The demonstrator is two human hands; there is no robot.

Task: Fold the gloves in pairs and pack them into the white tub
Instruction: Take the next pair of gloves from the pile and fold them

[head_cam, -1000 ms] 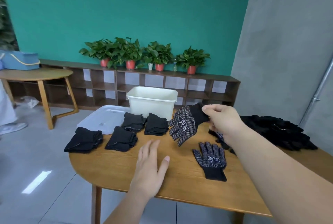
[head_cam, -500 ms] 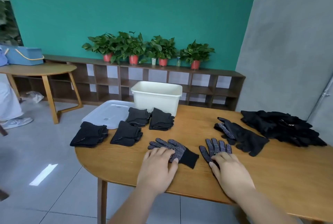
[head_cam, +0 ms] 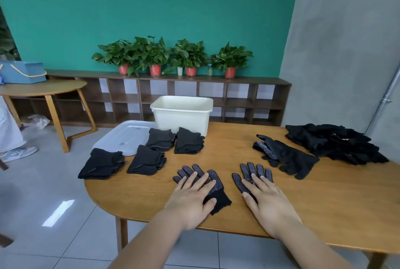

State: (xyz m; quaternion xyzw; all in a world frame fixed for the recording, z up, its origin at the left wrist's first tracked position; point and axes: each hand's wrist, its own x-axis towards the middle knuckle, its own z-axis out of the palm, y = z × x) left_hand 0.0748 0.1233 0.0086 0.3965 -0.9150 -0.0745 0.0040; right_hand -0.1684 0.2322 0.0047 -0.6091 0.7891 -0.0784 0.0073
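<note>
The left hand (head_cam: 192, 197) is laid flat, fingers straight and slightly spread, on a black dotted glove (head_cam: 217, 186) that lies dotted side up near the front edge of the wooden worktop (head_cam: 140, 193); the glove's fingers point away from the person, and its plain cuff shows just right of the thumb; nothing is gripped. The right hand (head_cam: 268, 201) is likewise pressed flat and wide on a second dotted glove (head_cam: 249, 171), whose fingertips stick out beyond the person's fingers while its cuff is hidden under the palm; the two gloves lie side by side, apart, with bare wood between them. The white tub (head_cam: 181, 115) stands upright at the far edge of the worktop, left of centre; what it holds cannot be told. A translucent lid (head_cam: 123, 136) is set flat to its left, overhanging the worktop's rounded end. Four folded glove bundles (head_cam: 147, 160) are placed between the lid, the tub and the left hand: two just in front of the tub, two nearer the person. A few loose gloves (head_cam: 287, 156) lie to the right of centre, and a heap of black gloves (head_cam: 333, 143) is piled at the far right. Behind, a low shelf unit (head_cam: 238, 95) carrying potted plants (head_cam: 151, 56) is seen against a green wall; a round table (head_cam: 43, 88) with a blue box (head_cam: 21, 71) stands at the left.
</note>
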